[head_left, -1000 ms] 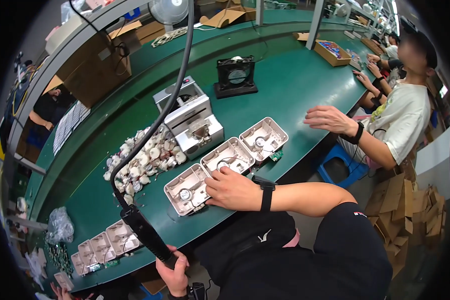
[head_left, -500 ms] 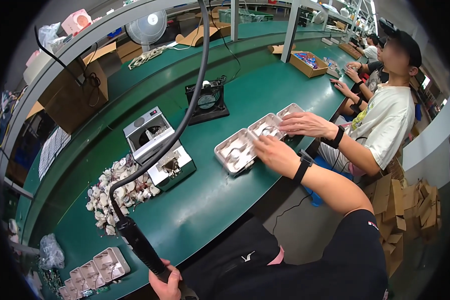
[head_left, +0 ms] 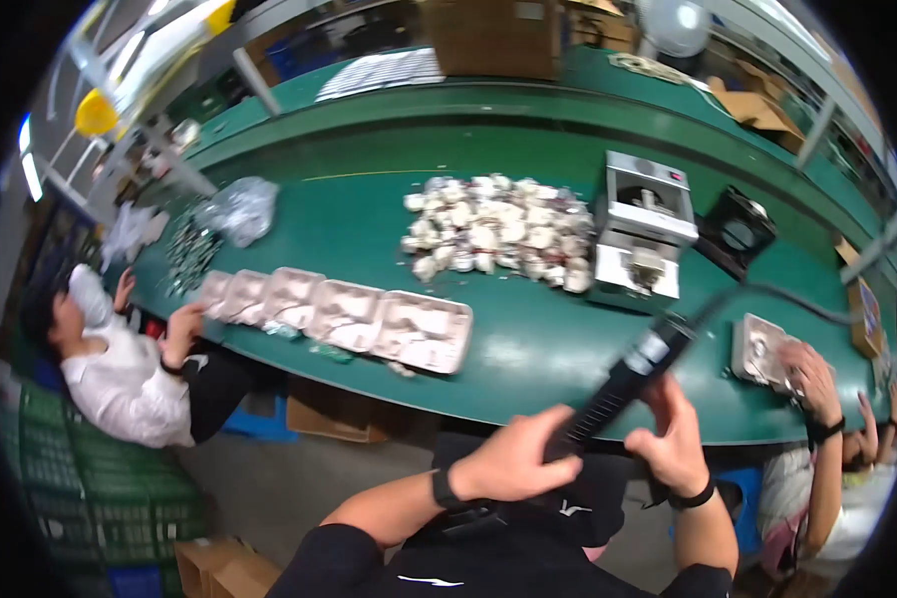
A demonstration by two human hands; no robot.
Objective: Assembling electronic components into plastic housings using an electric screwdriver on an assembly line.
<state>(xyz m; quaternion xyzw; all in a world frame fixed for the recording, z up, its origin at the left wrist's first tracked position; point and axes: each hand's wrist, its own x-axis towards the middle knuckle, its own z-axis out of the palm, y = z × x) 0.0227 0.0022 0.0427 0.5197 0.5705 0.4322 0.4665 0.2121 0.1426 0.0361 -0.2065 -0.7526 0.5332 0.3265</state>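
My left hand (head_left: 513,453) is wrapped round the lower end of a black, ribbed, cylindrical power tool (head_left: 623,379), shaped like an electric screwdriver. The tool slants up to the right, and a thick dark cable (head_left: 718,304) leaves its top. Its lower end is hidden in my hand. Right beside the tool, my right hand (head_left: 676,439) has its thumb and fingers apart, with the fingertips partly behind the tool. Both hands are over the front edge of the green table. Left of them a row of pale plastic housings (head_left: 424,334) lies open side up, wires inside.
White wired parts (head_left: 498,224) are heaped at mid-table, beside a grey-white machine (head_left: 643,234) and a small black fan (head_left: 740,231). A co-worker's hand (head_left: 812,379) touches pale housings (head_left: 757,349) at the right. Another person (head_left: 120,369) sits at the left end.
The view has swung left. My right hand has left the housings on the right and come to the tool. My left hand still holds the tool, now raised in front of me.
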